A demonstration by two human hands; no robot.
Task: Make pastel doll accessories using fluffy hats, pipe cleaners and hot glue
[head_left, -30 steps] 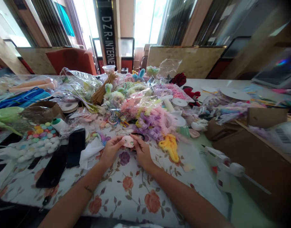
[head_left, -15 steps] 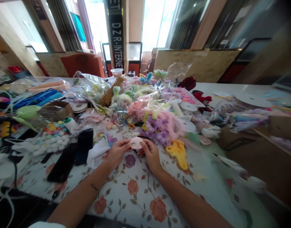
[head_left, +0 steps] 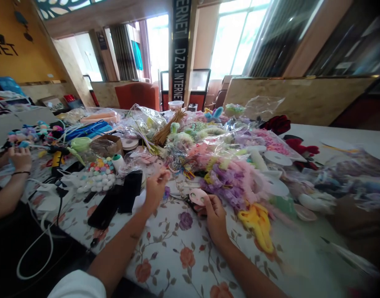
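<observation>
My right hand (head_left: 213,210) pinches a small pink oval craft piece (head_left: 198,196) just above the floral tablecloth (head_left: 177,252). My left hand (head_left: 155,187) has come off that piece and hovers a little to its left, near a black phone (head_left: 131,190). Its fingers are curled together in a pinch, and whether anything is in them does not show. A heap of pink and purple frilly trim (head_left: 230,182) lies right behind the pink piece.
Bags of craft supplies cover the table's far half. Pastel pom-poms (head_left: 95,176), a cardboard box (head_left: 107,145), white spools (head_left: 278,158) and a yellow felt shape (head_left: 258,225) lie around. Another person's hand (head_left: 20,157) works at the far left, beside white cables (head_left: 37,240).
My left hand let go of the pink piece and moved up and left. The right hand keeps holding it. The view swung left, bringing another person's arm into sight.
</observation>
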